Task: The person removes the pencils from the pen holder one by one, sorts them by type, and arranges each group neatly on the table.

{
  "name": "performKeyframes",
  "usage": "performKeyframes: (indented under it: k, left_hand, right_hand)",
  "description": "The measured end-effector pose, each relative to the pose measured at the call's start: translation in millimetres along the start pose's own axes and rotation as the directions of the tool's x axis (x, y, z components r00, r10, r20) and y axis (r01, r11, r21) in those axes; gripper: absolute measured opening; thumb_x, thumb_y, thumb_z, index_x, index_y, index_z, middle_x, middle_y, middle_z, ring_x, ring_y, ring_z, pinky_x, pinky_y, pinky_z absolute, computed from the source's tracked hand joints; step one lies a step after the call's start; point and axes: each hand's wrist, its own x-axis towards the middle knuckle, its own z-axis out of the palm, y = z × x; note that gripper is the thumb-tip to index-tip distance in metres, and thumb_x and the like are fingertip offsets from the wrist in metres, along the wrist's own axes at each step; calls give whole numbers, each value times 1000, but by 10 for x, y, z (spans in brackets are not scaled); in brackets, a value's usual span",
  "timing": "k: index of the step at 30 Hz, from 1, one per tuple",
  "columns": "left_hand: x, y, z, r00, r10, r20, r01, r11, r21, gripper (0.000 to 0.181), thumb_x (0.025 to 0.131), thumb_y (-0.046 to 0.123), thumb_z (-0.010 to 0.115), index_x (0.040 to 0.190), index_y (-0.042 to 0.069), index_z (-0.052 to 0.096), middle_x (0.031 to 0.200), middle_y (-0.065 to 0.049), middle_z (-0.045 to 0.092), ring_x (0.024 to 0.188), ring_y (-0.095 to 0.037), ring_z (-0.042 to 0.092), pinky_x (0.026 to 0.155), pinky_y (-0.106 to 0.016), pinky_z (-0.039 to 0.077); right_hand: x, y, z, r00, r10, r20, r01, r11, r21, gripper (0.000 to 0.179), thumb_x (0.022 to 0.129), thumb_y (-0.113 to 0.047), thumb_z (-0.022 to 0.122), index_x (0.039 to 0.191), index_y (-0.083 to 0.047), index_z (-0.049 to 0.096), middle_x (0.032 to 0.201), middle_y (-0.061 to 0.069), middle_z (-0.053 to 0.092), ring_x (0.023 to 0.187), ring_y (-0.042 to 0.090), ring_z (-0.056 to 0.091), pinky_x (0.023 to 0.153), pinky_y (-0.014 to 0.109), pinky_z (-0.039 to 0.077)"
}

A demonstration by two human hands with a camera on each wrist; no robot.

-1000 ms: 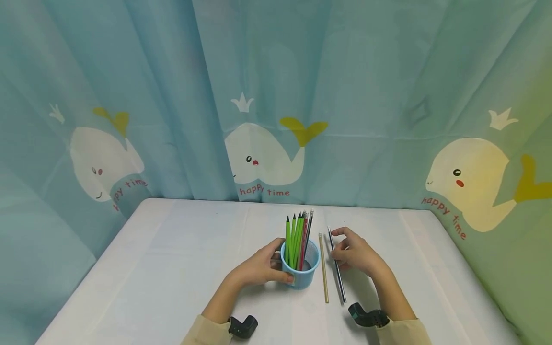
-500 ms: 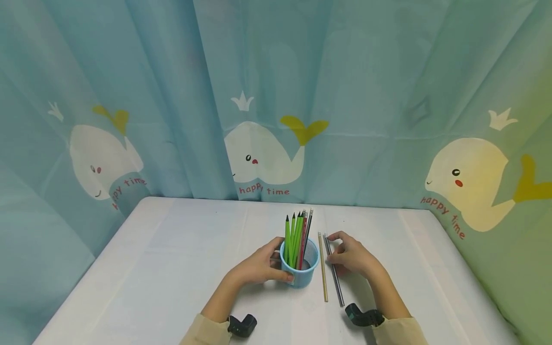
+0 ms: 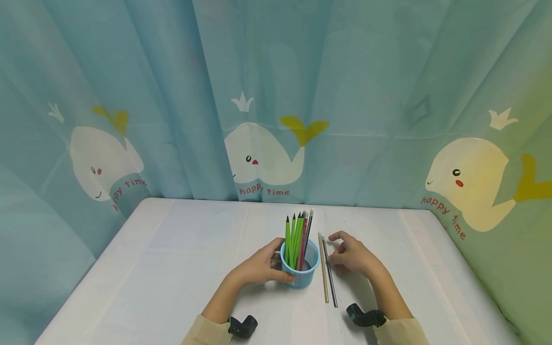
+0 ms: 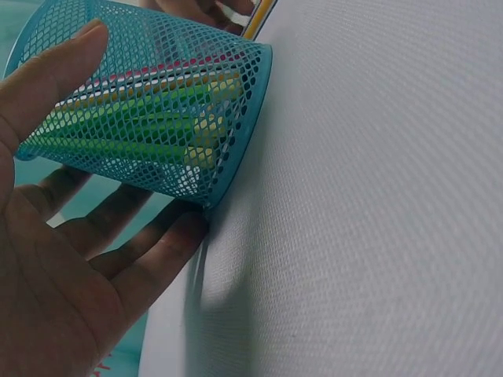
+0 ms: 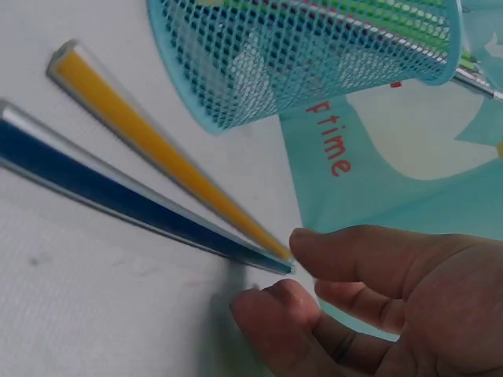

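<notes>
My left hand [image 3: 258, 266] holds a light blue mesh pencil cup [image 3: 303, 279] standing on the table, thumb on the near side and fingers behind. Inside it lean several green pencils [image 3: 288, 242], a red one and a dark one. Right of the cup, a gold-yellow pencil [image 3: 324, 274] and a dark blue pencil [image 3: 330, 281] lie side by side, their far ends close together. My right hand [image 3: 354, 255] hovers just right of them with fingers loosely bent. In the right wrist view a gap shows between thumb [image 5: 338, 250] and fingertips, with nothing between them.
The white table [image 3: 194, 239] ends at the back against a blue-green curtain [image 3: 366, 96] printed with whales. Each wrist wears a black band device, such as the one on the right wrist [image 3: 365, 316].
The dark blue pencil has moved left, up beside the gold-yellow one. My right hand shifted left with it, then let it go. The left hand and cup stayed put.
</notes>
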Motion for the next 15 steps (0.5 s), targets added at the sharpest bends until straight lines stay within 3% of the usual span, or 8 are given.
performKeyframes:
  k: [3, 6, 10, 15]
  left_hand:
    - [-2, 1, -5, 1000, 2, 2, -2, 1000, -5, 88, 76, 10, 86, 148, 14, 37, 134, -9, 58, 121, -24, 60, 106, -37, 49]
    - [-5, 3, -6, 1000, 1, 5, -1, 1000, -14, 87, 76, 10, 86, 148, 13, 37, 134, -10, 58, 121, -25, 60, 106, -37, 49]
    - [-7, -2, -4, 1000, 2, 6, -2, 1000, -22, 87, 76, 9, 86, 148, 13, 37, 133, -9, 59, 121, -24, 60, 105, -36, 50]
    - [-7, -12, 8, 1000, 5, 7, -5, 999, -32, 85, 77, 9, 86, 147, 12, 38, 132, -9, 59, 120, -25, 60, 104, -35, 50]
  right_hand:
    - [-4, -42, -20, 999, -46, -11, 46, 999, 12, 50, 86, -6, 72, 133, -7, 54, 91, 11, 62, 68, 22, 64, 58, 35, 59]
    - [-21, -98, -47, 989, -144, -11, 144, 988, 45, 45, 90, -11, 71, 132, -5, 55, 95, 10, 65, 78, 23, 66, 63, 35, 59]
    - [-68, -184, -51, 959, -282, -4, 280, 953, 118, 43, 95, -20, 69, 131, -2, 56, 105, 13, 66, 89, 28, 66, 71, 37, 59]
    - [-127, -281, 22, 923, -383, -30, 383, 909, 165, 41, 97, -26, 66, 132, -5, 58, 117, 17, 65, 104, 28, 63, 82, 37, 59]
